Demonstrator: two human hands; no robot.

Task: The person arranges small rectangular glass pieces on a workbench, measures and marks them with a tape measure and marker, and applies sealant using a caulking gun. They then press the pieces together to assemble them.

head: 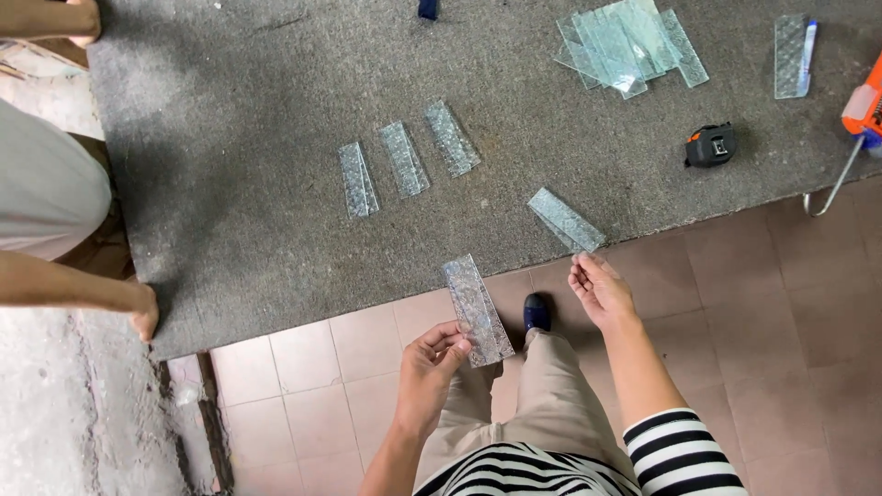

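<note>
Three glass strips [404, 158] lie on our grey tabletop [230, 184]; our left hand [432, 367] fingers pinch another strip [476, 310], right hand [602, 292] loosely open beside it.

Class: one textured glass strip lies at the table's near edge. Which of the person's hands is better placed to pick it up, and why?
Probably the right hand: it is open, empty and just below that glass strip. The left hand already holds another strip.

Grey felt-covered surface [276, 184] fills the upper frame from 9 to 3 o'clock; tan floor tiles [781, 312] from 4 to 7 o'clock; rough concrete floor [55, 404] at 8 o'clock.
</note>
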